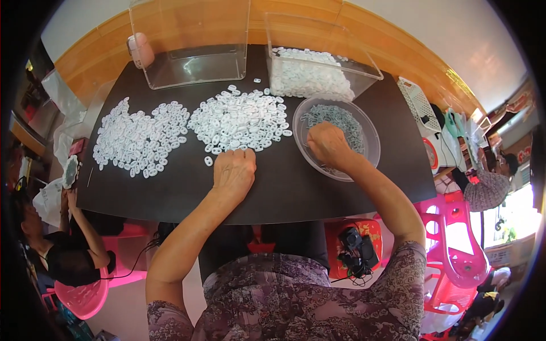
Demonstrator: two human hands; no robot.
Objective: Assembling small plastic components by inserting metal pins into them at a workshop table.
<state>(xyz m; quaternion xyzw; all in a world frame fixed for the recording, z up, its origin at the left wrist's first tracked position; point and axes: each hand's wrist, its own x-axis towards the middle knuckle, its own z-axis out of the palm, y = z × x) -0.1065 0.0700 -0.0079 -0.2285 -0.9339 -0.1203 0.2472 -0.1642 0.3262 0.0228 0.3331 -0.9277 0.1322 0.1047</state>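
My left hand rests at the near edge of the middle pile of small white oval plastic pieces. Its fingers curl in, and whatever they may hold is hidden beneath them. Over at the right, my right hand is inside a see-through round bowl, above a heap of small grey metal pieces. That hand is closed too, its fingertips turned down and out of sight. The white pieces appear to have two holes each. One loose white piece lies just left of my left hand.
Another pile of white pieces spreads across the left of the dark table. Behind stand a large see-through bin and a bin holding white pieces. Someone sits at the left; pink chairs stand at the right.
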